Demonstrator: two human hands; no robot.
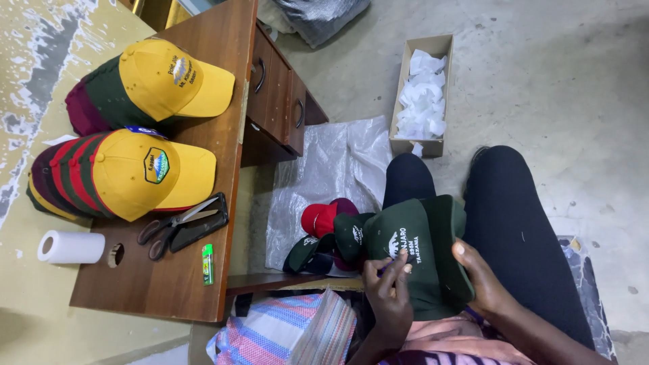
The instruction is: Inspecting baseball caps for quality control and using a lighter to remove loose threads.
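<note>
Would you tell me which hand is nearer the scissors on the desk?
Left. The left hand works at the green cap's front, closer to the scissors; the right hand holds its far side.

1 view only, head-worn, looking steeply down past the knees to the concrete floor (541, 81). Frame is rotated: wooden desk (203, 135) runs up the left side, lap fills lower right. Hands sit close to the lens; cardboard box (422, 94) lies farther off.
</note>
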